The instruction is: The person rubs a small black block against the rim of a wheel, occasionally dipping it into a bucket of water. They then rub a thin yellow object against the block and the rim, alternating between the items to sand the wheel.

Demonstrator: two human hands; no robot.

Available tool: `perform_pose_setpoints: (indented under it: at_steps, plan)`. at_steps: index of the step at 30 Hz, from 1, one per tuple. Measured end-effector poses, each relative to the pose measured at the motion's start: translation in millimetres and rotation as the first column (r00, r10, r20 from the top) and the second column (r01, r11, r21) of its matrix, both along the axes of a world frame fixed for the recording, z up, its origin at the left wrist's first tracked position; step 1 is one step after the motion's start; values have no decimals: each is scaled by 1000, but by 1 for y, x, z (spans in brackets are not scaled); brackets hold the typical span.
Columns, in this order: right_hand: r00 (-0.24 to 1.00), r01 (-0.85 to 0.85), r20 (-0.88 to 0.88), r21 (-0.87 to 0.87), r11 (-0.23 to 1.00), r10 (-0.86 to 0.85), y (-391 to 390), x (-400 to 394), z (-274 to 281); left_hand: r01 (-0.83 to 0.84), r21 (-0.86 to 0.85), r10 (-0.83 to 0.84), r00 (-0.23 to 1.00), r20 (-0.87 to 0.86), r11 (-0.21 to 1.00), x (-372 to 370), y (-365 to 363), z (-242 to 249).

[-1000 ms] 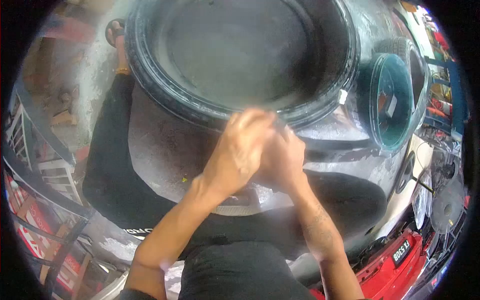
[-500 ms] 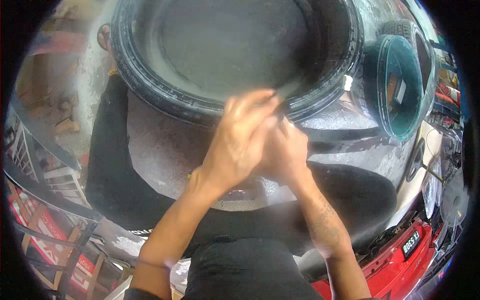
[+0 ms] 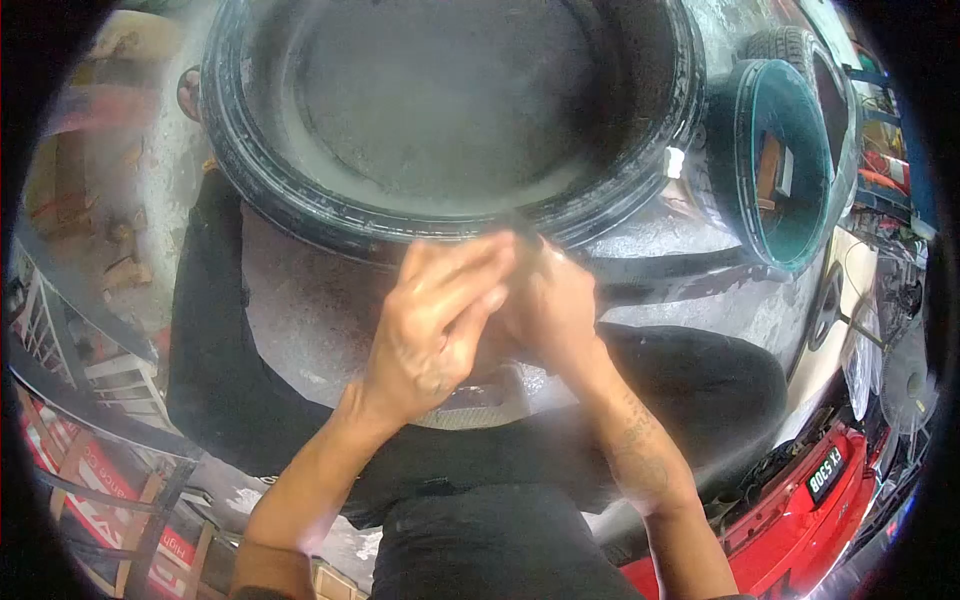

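A large round black tub with a thick ridged rim fills the top middle; cloudy greyish water lies inside. Just below its near rim are my two hands, close together. My left hand has its fingers pinched together, pointing toward the right hand; whatever they grip is too blurred to make out. My right hand is curled closed, and a small dark blurred item shows at its top, beside the left fingertips. That item cannot be identified.
At the right stands a teal round tub with small items inside, beside a tyre. A red car part with a number plate lies lower right. Metal frames and red boxes fill the left. My black-clad legs surround the floor before the tub.
Both hands have moved down, away from the tub's rim, with the left hand also going left. The camera view has shifted slightly, and more of the tub's near rim shows.
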State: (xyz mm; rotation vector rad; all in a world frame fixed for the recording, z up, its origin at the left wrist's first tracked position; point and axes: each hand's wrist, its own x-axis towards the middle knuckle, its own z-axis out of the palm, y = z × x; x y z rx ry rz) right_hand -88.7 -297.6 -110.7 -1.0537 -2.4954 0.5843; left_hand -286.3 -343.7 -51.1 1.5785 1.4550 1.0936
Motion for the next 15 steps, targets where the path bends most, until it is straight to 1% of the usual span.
perform_pose_setpoints:
  at_steps: [1, 3, 5, 7, 8, 9, 10, 12, 13, 15]
  plan:
    - [1000, 1, -15, 12, 1000, -1, 0, 0, -1, -49, 41, 48, 999, 19, 998, 7, 14, -3]
    - [998, 38, 59, -100, 994, -33, 0, -3, 10, -22, 63, 23, 1000, -8, 998, 13, 49, -14]
    - [999, 23, 43, -61, 998, -20, 1, -3, 9, -42, 87, 45, 998, -33, 995, 7, 58, -19]
    - [998, 30, 49, -25, 999, -29, 2, -4, 7, -217, -30, 219, 968, 121, 976, -12, 50, -19]
    - [998, 52, 34, -79, 996, -50, 1, -4, 8, -246, -84, 255, 956, 143, 966, -23, 42, -16]
    - [998, 54, 41, -79, 995, -51, 2, -4, 8, -273, -139, 295, 941, 164, 952, -33, 33, -10]
    - [999, 38, 21, -69, 997, -36, 3, -4, 8, -275, -143, 297, 940, 170, 951, -37, 25, -8]
    - [1000, 11, -20, -42, 999, -12, 4, -4, 4, -251, -163, 267, 960, 85, 954, -42, 10, -8]
    - [1000, 10, -14, -44, 999, -11, 3, -5, 2, -223, -153, 235, 970, 65, 963, -42, 6, -12]
    - [999, 39, -36, 2, 999, -39, 3, -6, 2, -180, -130, 190, 979, 70, 975, -39, 5, -17]
